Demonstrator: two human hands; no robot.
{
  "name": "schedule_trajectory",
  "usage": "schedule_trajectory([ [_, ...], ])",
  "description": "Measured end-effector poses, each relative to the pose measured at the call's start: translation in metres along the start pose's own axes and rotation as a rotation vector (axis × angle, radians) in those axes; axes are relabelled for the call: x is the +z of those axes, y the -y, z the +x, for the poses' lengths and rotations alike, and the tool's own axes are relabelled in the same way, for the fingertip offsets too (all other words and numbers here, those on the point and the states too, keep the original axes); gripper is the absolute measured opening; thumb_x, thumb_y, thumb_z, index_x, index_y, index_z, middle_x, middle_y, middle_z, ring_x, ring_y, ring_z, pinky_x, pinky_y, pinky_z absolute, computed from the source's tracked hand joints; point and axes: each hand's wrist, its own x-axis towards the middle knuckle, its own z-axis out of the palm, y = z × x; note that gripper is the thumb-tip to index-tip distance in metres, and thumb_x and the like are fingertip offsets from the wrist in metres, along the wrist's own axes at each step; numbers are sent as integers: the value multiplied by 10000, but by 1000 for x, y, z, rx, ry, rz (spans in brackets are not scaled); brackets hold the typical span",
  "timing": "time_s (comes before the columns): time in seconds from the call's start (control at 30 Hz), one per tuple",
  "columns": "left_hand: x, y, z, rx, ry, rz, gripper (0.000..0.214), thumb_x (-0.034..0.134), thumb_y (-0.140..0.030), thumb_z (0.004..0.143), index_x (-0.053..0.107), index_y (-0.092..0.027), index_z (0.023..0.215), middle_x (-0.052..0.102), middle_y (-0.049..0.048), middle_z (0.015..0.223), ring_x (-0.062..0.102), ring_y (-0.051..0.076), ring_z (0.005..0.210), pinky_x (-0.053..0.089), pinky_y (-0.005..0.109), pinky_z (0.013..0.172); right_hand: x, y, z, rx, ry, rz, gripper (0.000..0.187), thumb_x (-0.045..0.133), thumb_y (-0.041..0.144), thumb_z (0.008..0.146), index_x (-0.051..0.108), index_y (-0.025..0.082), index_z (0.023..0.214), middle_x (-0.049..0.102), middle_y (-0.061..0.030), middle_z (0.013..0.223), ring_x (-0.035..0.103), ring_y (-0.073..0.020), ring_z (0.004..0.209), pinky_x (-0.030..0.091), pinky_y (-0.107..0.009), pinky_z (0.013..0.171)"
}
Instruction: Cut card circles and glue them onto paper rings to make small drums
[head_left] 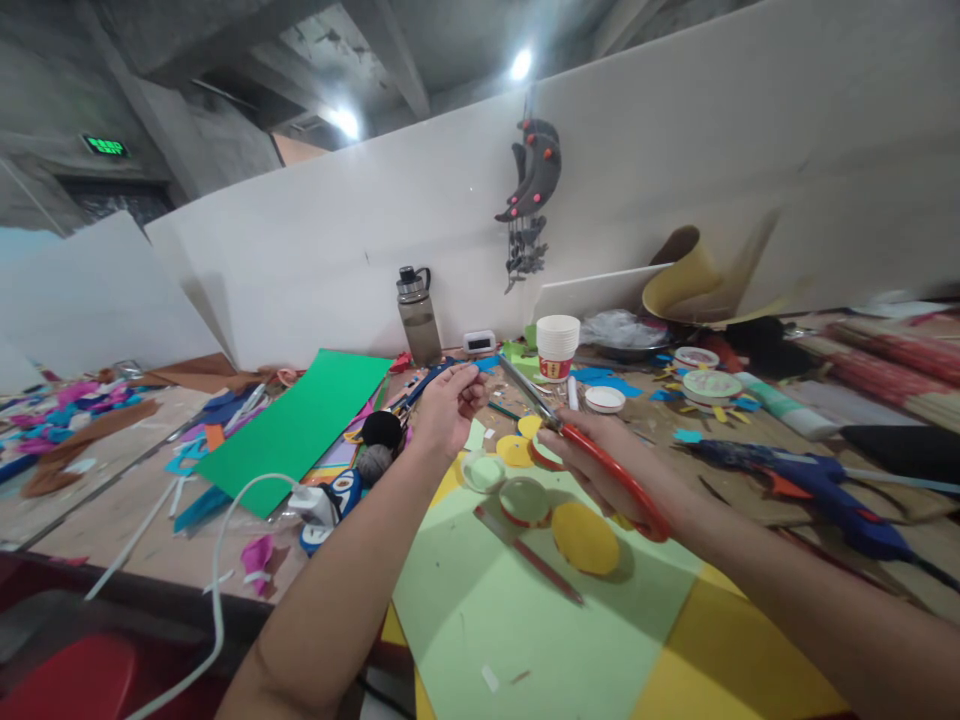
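Observation:
My right hand point(600, 470) is wrapped round the red handles of a pair of scissors point(570, 432), whose blades point up and to the left. My left hand point(448, 405) is held above the table with thumb and fingers pinched on a small blue scrap point(480, 366) close to the blade tips. Beneath both hands lie a pale green sheet point(517, 610), a yellow paper disc point(585, 538), two small round lids point(525, 500) and a pencil point(529, 552).
A blue glue gun point(810, 480) lies at the right. At the back stand a stack of paper cups point(557, 347) and a water bottle point(418, 317) by the white wall. A green sheet point(300, 425) and paper scraps lie left. A white cable point(217, 560) crosses the front edge.

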Motion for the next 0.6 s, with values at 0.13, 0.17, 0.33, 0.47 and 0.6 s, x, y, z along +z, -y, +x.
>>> schedule_trajectory([
  [0.13,-3,0,3,12,-7,-57,136,729,-171,705,607,-111,703,619,0,607,498,30,474,372,156,477,1,2,-2,7,11,-34,321,545,478,840,362,243,722,375,106,426,349,-74,306,283,-194,316],
  [0.17,-4,-1,4,7,-13,-60,135,727,-171,712,605,-112,704,619,-1,606,497,29,468,368,153,470,1,3,-3,11,13,-40,321,545,481,838,363,243,724,381,103,433,354,-76,313,286,-195,316],
  [0.33,-4,-3,3,-19,-42,-32,99,695,-168,754,615,-111,744,644,8,618,528,31,457,381,138,453,1,2,-1,25,2,-64,301,555,465,823,384,239,722,409,86,451,377,-82,353,280,-194,337],
  [0.47,-4,-3,4,-12,-28,-27,76,683,-153,767,618,-114,762,668,19,644,578,45,490,399,134,452,0,-3,4,-16,-53,-121,304,588,458,786,405,236,688,406,78,442,363,-85,371,267,-204,351],
  [0.6,-5,-2,4,-1,-21,-16,52,664,-133,784,615,-118,787,684,23,659,618,58,524,422,131,467,0,-6,7,-71,-98,-147,285,571,442,788,431,230,659,438,59,460,373,-89,382,268,-219,371],
])
